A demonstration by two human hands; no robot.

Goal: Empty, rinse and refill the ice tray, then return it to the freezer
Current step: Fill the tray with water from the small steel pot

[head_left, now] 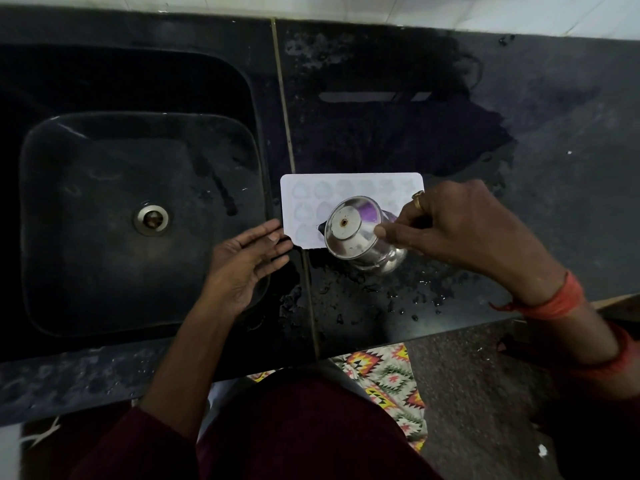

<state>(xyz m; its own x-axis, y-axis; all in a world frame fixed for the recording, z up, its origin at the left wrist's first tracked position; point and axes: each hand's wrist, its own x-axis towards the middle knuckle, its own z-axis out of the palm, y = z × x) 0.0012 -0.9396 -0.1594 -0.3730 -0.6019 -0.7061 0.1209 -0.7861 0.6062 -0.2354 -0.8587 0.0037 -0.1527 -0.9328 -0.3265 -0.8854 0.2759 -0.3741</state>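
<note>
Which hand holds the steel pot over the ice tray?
The right hand, its fingers curled round the tilted steel pot; the left hand only touches the edge of the ice tray with straight fingers.

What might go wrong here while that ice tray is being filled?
The steel pot in the right hand is tipped steeply over the ice tray, so water may overshoot the small cups. The counter is wet, so the tray might slide; only the left hand, fingers straight, steadies its edge. The tray sits close to the sink, so a nudge could tip it in.
</note>
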